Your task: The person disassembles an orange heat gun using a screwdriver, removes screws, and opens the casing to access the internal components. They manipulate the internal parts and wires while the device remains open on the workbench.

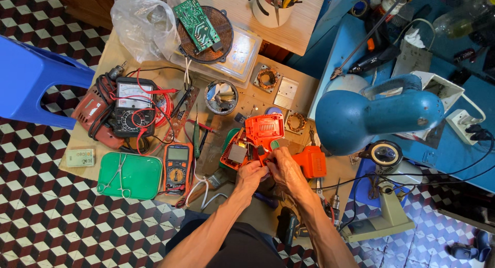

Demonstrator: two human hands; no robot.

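Head view shows your left hand point(251, 173) and right hand point(284, 168) both gripping the orange tool point(263, 136), open with its insides showing, on the table point(304, 87) near you.

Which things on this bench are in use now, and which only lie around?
In use:
left hand
right hand
opened orange device

Lying about:
orange multimeter
black analog meter
green tray
green circuit board
blue lamp

A low wooden board point(309, 87) carries a green tray point(142, 178), an orange multimeter point(178, 167), a black analog meter point(134, 105), a red drill point(93, 113), a round tin point(221, 97) and the opened orange tool housing point(260, 136).
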